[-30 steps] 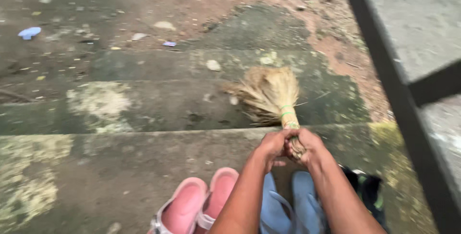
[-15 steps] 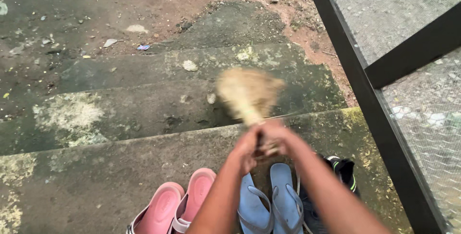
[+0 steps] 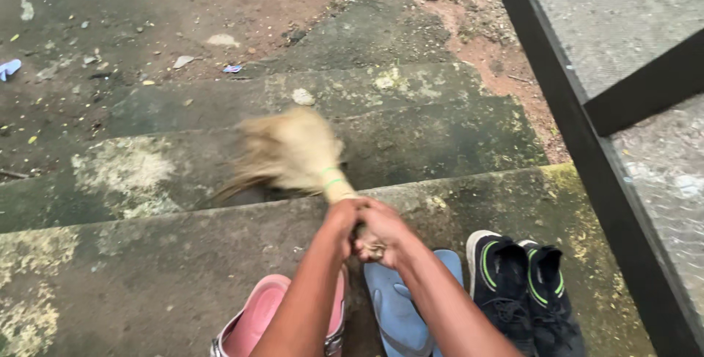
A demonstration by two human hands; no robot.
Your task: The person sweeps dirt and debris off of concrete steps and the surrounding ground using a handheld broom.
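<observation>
Both hands, left hand [image 3: 343, 218] and right hand [image 3: 381, 231], clamped together round the broom [image 3: 293, 153] handle for a firm two-handed grip; bristles blurred over the lower step [image 3: 440, 133]. Footwear lined up on the top step.

Support surface: weathered concrete steps [image 3: 411, 137], stained with moss and pale patches, descending to a dirt ground [image 3: 220, 5]. The nearest step carries pink sandals [image 3: 257, 320], blue flip-flops [image 3: 400, 313] and black sneakers [image 3: 524, 284] (green trim), set side by side. Small stones and litter scraps [image 3: 231, 69] lie scattered on the lower steps and ground.
</observation>
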